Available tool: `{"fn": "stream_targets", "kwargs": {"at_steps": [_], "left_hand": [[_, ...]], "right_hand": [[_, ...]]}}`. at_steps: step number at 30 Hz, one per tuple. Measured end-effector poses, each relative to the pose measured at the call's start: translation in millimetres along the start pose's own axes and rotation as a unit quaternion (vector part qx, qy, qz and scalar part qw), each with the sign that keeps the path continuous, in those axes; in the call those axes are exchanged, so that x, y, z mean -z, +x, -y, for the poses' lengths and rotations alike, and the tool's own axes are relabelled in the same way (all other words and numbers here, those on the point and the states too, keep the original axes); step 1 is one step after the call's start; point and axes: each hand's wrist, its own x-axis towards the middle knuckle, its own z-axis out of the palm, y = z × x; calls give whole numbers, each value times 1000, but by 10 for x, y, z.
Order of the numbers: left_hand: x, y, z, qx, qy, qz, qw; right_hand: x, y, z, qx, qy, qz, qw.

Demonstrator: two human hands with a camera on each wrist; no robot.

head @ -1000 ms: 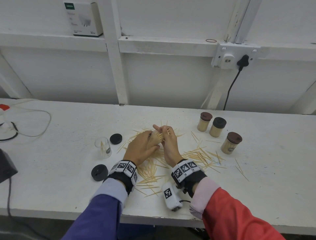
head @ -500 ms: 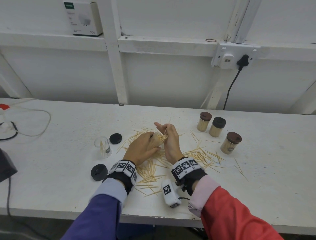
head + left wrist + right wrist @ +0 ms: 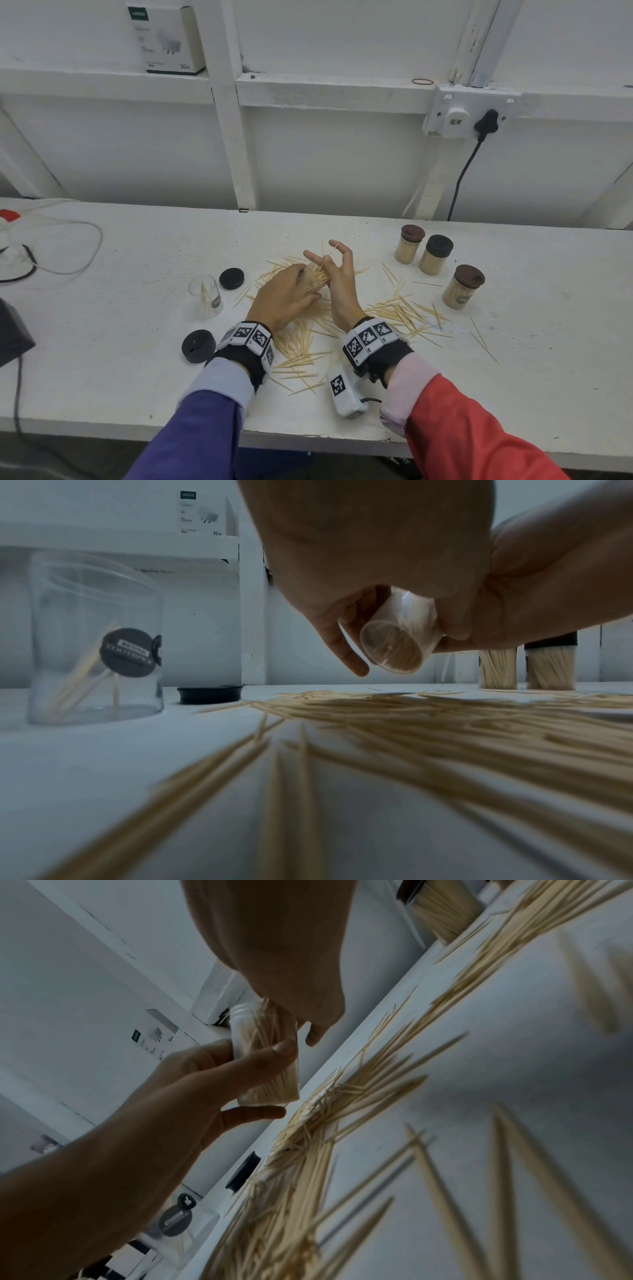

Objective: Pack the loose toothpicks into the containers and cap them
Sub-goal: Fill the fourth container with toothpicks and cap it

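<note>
**Head view: both hands at one tilted jar over the toothpick spill**

Head view sets the white table [image 3: 513, 359] with loose toothpicks [image 3: 301, 346] scattered from centre toward 3 o'clock, lying under both wrists. At 9 o'clock of the hands stands an open clear jar [image 3: 205, 298] with only a few picks leaning inside; a black cap [image 3: 232, 278] lies just beyond it and a second black cap [image 3: 198, 346] toward 7 o'clock. At 2 o'clock three capped jars [image 3: 436, 255], packed full, stand well apart from the hands. A white box [image 3: 166, 36] sits on the ledge at 11 o'clock, a wall socket [image 3: 462, 111] at 1 o'clock.

The left hand [image 3: 286, 296] wraps its fingers round the held jar [image 3: 397, 639], tilted and raised off the table, about full of picks. The right hand [image 3: 337, 274] meets the jar's mouth, pinching a bundle of picks there, its other fingers spread upward.

Left wrist view alone shows the jar's clear base and the picks' ends through it; the right wrist view shows picks fanning at its neck, hidden from the head by the hands.
</note>
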Motion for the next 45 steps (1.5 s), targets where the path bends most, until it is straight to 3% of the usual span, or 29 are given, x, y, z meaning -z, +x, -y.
{"fn": "stream_targets", "kwargs": {"at_steps": [13, 18, 22, 28, 32, 36, 40, 45], "left_hand": [[-2, 13, 5, -1, 4, -1, 1000], [5, 6, -11, -14, 4, 5, 1000], [1, 2, -19, -23, -3, 18, 1000], [25, -15, -30, -46, -18, 29, 998], [20, -26, -20, -64, -20, 45, 997], [16, -17, -23, -56, -4, 46, 997], [63, -26, -110, -8, -21, 37, 999], [68, -36, -132, -38, -36, 24, 998]], "right_hand": [[-15, -28, 104, -65, 105, -25, 992], [-31, -4, 67, -71, 76, -30, 994], [-36, 6, 41, -102, 68, 6, 992], [20, 33, 69, -94, -74, 58, 991], [62, 88, 76, -60, -205, 71, 974], [59, 53, 152, -40, -226, 82, 970], [-6, -63, 210, 3, -221, 141, 965], [46, 22, 251, 17, -278, 144, 949]]}}
